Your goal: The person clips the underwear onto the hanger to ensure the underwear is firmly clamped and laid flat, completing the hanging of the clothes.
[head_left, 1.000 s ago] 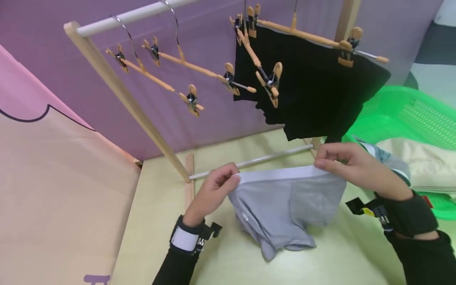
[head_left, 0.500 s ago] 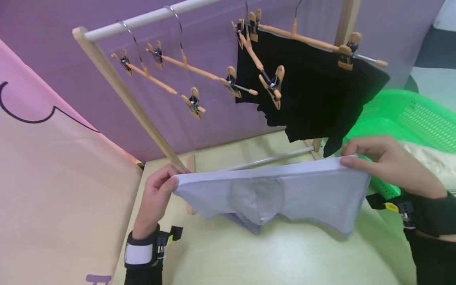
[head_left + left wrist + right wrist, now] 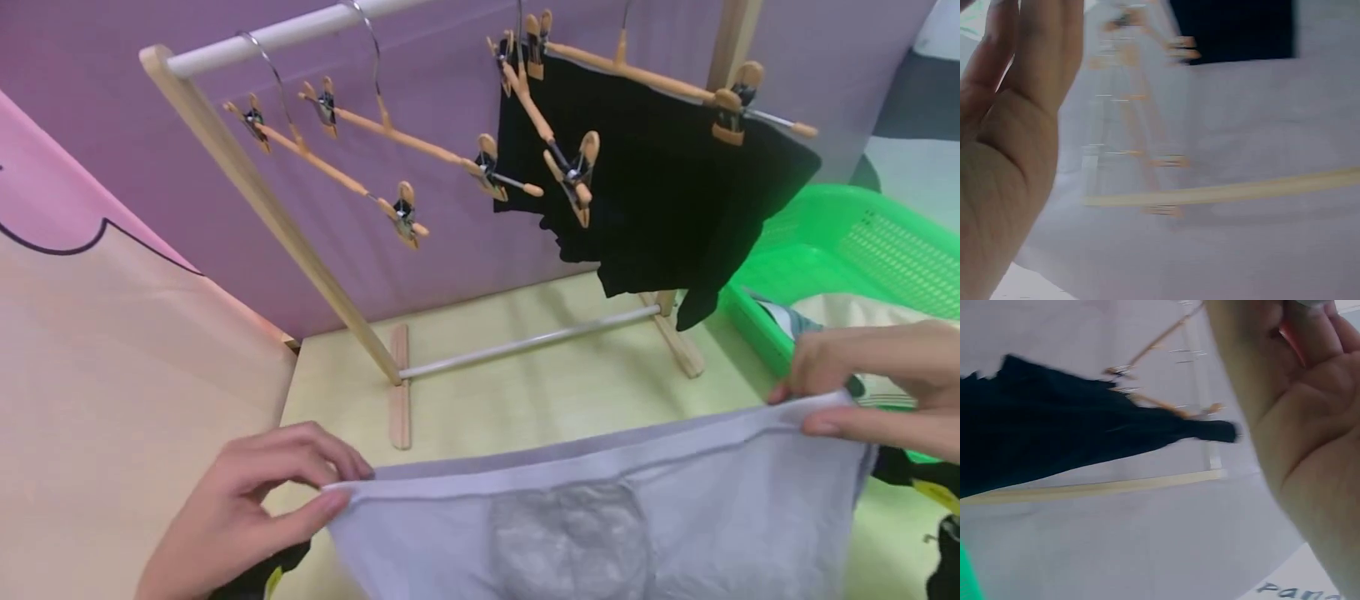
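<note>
Light grey boxer briefs [image 3: 712, 517] stretch between my two hands at the front of the head view, waistband up, with the lower part cut off by the frame. My left hand [image 3: 258, 500] pinches one end of the waistband between thumb and fingers. At the other end, my right hand [image 3: 892, 383] pinches the band, thumb on the near side. The left wrist view shows the left palm [image 3: 1010, 144] at its edge, blurred. In the right wrist view the right palm [image 3: 1316, 406] fills the upper right, and the briefs are almost wholly out of sight.
A wooden rack [image 3: 262, 208] with a white top rail stands behind. Clip hangers [image 3: 330, 167] hang on it, one bearing a black garment [image 3: 660, 183]. A green basket [image 3: 817, 217] with folded cloth stands at right. A purple wall [image 3: 450, 250] backs the table [image 3: 330, 400].
Both hands first spread apart, pulling the briefs wide, then came down and nearer to me with them. The rack's lower bar now shows uncovered.
</note>
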{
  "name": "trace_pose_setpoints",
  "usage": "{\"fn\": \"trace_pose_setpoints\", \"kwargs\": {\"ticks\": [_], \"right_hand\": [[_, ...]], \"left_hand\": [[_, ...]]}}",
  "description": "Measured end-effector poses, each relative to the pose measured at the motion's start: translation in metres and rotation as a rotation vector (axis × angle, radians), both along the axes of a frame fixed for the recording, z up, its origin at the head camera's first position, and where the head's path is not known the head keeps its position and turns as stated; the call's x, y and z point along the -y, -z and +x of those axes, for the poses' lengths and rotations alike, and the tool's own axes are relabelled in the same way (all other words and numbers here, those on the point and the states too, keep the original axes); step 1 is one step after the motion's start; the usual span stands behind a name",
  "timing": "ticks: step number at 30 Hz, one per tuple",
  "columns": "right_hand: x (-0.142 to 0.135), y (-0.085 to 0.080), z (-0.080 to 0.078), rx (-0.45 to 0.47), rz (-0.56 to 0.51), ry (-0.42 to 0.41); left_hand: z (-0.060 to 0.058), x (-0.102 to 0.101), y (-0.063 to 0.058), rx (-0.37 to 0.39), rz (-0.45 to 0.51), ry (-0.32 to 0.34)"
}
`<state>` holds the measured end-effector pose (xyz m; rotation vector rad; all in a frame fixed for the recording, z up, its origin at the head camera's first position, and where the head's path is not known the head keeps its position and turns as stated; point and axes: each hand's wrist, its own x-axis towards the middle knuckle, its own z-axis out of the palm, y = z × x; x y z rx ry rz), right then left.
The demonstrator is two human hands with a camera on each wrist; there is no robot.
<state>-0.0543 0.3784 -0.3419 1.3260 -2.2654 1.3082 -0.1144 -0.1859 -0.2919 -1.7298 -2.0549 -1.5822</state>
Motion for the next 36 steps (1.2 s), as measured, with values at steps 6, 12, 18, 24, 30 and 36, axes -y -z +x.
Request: {"fn": "trace_pose_setpoints", "kwargs": {"ticks": [6,12,18,24,30,36], "right_hand": [[0.065,-0.026,-0.018,0.164,0.404,0.372],[0.073,0.015,-0.059,0.303,0.412,0.380],[0.080,0.040,-0.075,0.164,0.420,0.477],[0.089,0.044,-0.074,0.326,0.411,0.443],[0.086,0.063,-0.074,0.407,0.447,0.342],[0.079,0.068,-0.074,0.439,0.428,0.352]], "left_hand": [[-0.049,-0.015,0.047,0.173,-0.451,-0.249],[-0.086,-0.032,0.105,0.345,-0.540,-0.301],[-0.094,-0.042,0.129,0.254,-0.536,-0.457],[-0.090,-0.054,0.129,0.204,-0.553,-0.384],[-0.085,-0.058,0.134,0.283,-0.682,-0.329],[-0.090,-0.054,0.129,0.285,-0.645,-0.361]]}}
